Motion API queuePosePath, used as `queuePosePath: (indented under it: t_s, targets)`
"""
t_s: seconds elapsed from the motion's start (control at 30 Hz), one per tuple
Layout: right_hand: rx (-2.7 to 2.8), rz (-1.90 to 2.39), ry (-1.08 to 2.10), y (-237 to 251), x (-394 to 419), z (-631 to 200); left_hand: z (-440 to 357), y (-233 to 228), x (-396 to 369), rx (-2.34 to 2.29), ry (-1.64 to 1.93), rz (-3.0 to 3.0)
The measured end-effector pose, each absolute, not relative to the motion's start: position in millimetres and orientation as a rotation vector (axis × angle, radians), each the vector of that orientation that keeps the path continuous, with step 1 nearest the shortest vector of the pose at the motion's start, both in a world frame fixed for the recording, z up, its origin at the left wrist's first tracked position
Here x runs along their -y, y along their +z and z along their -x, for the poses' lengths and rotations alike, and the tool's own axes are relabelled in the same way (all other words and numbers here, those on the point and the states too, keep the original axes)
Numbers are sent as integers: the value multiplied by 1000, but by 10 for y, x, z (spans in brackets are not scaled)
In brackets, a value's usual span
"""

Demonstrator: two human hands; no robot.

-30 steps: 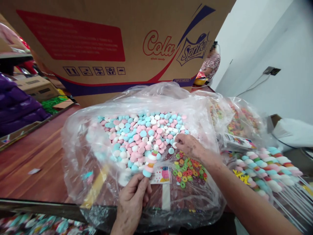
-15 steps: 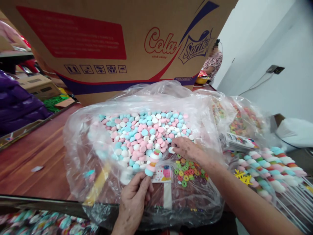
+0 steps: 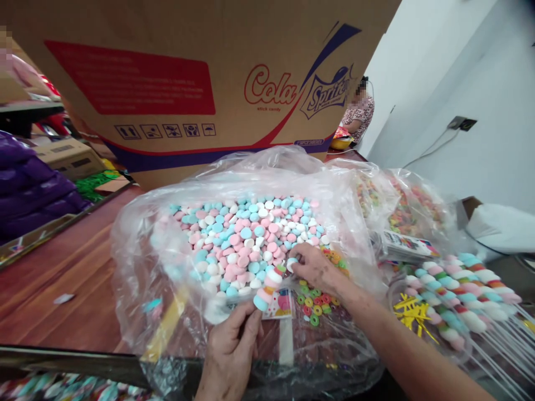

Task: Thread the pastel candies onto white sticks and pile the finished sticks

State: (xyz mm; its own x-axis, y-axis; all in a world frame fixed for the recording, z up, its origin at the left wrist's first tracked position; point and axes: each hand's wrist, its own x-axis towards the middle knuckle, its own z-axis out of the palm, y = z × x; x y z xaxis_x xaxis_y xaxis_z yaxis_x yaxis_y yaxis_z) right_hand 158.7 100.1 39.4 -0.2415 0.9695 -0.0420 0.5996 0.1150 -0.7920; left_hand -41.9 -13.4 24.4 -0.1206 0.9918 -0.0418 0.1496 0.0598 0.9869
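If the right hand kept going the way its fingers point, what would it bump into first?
The right hand points left, toward the tip of the candy skewer that the left hand holds. It would most likely meet that tip first; the pile of pink, blue and white candies lies just behind. Depth is hard to judge.

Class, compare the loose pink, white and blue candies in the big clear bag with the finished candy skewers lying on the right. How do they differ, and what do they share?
The loose candies lie heaped and jumbled in the clear bag; the finished skewers lie side by side in rows. The loose candies are separate pieces; the finished skewers have theirs threaded on sticks. The skewers also show green, orange and red bands; the loose candies do not. Both share pastel pink, white and blue.
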Motion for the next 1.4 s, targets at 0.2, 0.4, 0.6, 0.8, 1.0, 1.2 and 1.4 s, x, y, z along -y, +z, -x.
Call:
queuePosePath:
  t_s: [0.2,0.4,0.6,0.8,1.0,1.2,1.4]
  targets:
    - [1509,1302,1222,464,-826,-1637,343,281,119,-1517,1167,-1339]
    - [1342,1186,1289,476,-741,-1603,295,288,102,-1563,1134,-1417]
    - [1361,1133,1233,428,-689,-1600,288,298,108,-1587,1130,-1434]
    - [1612,1160,948,452,-603,-1665,277,268,119,-1570,1160,-1433]
    - [1780,1095,552,406,-574,-1620,184,291,186,-1564,1159,-1369]
    - [1755,1016,461,391,-558,-1563,124,266,237,-1553,1109,-1260]
    - [1748,951,454,430,-562,-1569,121,189,232,-1513,1141,-1229]
